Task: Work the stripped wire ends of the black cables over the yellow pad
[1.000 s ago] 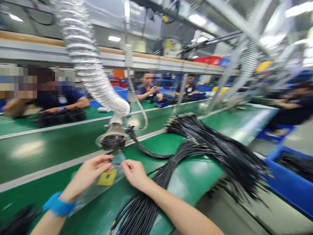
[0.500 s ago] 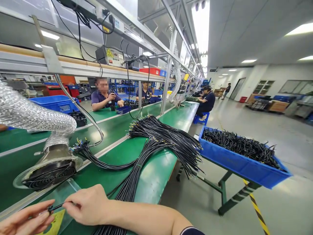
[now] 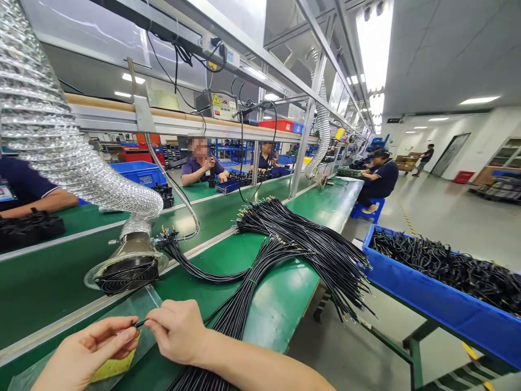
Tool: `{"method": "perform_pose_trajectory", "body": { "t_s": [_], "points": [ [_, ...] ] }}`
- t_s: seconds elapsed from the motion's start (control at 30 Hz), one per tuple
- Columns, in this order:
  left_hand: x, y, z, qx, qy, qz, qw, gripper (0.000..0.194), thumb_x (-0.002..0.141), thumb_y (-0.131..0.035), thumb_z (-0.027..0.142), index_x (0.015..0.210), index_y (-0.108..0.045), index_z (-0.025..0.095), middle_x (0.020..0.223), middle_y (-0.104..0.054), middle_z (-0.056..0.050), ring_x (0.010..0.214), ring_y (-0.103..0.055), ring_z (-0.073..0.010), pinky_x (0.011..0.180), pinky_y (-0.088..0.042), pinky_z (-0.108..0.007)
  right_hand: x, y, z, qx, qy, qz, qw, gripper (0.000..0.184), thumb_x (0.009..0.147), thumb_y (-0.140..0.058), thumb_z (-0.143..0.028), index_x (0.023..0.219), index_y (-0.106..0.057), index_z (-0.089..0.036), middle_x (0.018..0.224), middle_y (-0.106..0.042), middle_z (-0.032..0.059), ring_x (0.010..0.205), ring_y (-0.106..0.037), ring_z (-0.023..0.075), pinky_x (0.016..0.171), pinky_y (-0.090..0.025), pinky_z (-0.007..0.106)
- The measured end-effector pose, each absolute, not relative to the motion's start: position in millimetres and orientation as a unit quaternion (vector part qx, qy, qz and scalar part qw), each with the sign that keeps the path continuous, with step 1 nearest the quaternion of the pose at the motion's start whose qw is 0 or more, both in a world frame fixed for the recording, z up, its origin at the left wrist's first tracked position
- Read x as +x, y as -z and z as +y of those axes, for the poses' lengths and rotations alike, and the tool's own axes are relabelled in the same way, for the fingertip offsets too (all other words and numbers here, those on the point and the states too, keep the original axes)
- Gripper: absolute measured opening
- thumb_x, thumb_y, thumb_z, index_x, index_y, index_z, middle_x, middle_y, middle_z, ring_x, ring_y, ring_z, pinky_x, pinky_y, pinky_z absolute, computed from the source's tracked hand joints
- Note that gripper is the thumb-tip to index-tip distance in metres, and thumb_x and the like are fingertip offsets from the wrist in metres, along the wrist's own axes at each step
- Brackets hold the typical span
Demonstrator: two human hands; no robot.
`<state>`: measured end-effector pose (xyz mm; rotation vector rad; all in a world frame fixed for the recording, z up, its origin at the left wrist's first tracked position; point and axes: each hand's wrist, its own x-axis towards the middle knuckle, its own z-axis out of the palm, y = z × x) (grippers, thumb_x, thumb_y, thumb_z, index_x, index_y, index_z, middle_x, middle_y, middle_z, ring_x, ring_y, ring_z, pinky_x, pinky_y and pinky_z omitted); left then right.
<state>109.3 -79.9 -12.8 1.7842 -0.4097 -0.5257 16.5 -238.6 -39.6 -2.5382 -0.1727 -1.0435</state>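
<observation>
Low in the head view, my left hand (image 3: 101,345) pinches one end of a short stretch of thin black cable (image 3: 140,323) between thumb and fingertips. My right hand (image 3: 179,331) is closed on the same cable, just to the right. The piece at the left fingertips is dark and too small to make out. Under my hands lie a clear plastic sheet (image 3: 148,309) and a yellow pad (image 3: 118,365). A tied bundle of black cables (image 3: 233,304) runs beside and beneath my right forearm, with a larger heap of cables (image 3: 301,233) behind it.
A fume extractor hood (image 3: 134,255) on a silver flexible duct (image 3: 122,190) stands at the left, beyond my hands. At the right, a blue bin (image 3: 439,293) full of black cables rests on a green stand. Co-workers sit along the green bench (image 3: 280,304).
The view has turned left, so the scene sits farther right and a co-worker's arm appears at the left edge. Both hands still hold the cable, with less of it showing between them.
</observation>
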Motion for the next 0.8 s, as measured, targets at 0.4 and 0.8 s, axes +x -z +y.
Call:
{"method": "perform_pose_trajectory", "body": {
  "t_s": [0.4,0.8],
  "points": [
    [65,-29,-96,0.755,0.179,-0.254,0.577,0.033,0.064,-0.075,0.043,0.08,-0.074,0.014,0.068,-0.071,-0.007,0.063,-0.066,-0.0196,0.058,-0.053,-0.028,7,23,-248,-0.842,0.254,-0.077,0.47,0.046,0.096,-0.038,-0.042,0.061,-0.056,-0.019,0.057,-0.051,0.0,0.055,-0.046,0.0122,0.055,-0.034,0.023],
    [63,-11,-95,0.739,0.127,-0.316,0.581,0.014,0.076,-0.066,0.023,0.082,-0.076,0.016,0.08,-0.073,-0.005,0.071,-0.065,-0.0174,0.069,-0.052,-0.027,10,28,-249,-0.819,0.189,-0.087,0.535,0.049,0.094,-0.042,-0.051,0.062,-0.055,-0.017,0.06,-0.053,0.0009,0.059,-0.048,0.0131,0.058,-0.038,0.024]
  ]
}}
